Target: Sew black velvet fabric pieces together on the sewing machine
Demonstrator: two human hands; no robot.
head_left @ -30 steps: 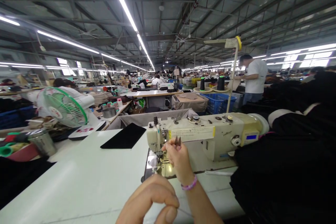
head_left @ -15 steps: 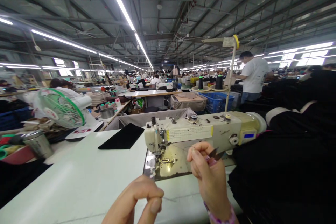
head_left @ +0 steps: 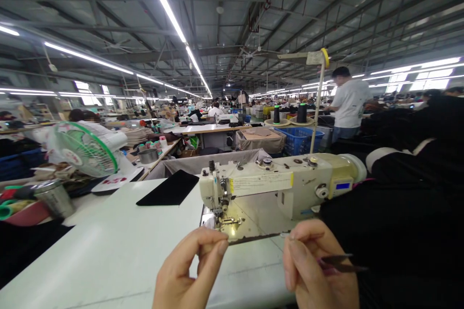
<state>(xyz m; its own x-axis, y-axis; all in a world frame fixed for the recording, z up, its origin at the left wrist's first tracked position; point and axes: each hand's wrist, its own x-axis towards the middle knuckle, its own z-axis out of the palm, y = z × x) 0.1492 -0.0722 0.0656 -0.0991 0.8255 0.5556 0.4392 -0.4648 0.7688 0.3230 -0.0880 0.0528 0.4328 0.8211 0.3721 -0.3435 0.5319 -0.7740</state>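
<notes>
My left hand (head_left: 194,268) is closed in a pinch, thumb against forefinger; whatever is between the tips is too small to name. Apart from it on the right, my right hand (head_left: 319,268) has its fingers curled, with dark-bladed thread snips (head_left: 340,261) held in the palm, blades pointing right. A tiny pale piece (head_left: 284,235) shows at this hand's fingertips. Beyond both hands stands a cream sewing machine (head_left: 261,183) with a shiny metal bed plate (head_left: 250,219). A thin dark line slants across the plate toward my right hand.
A black fabric piece (head_left: 168,188) lies on the pale table (head_left: 97,246). Dark cloth (head_left: 395,236) is heaped at right. A green-rimmed fan (head_left: 85,149) and steel cup (head_left: 54,198) stand left. Thread cones (head_left: 302,113) are behind the machine; a person (head_left: 350,101) stands farther back.
My right hand has come down and to the right, away from the machine, still with the snips. My left hand has risen slightly; the thin strand at its fingertips no longer shows.
</notes>
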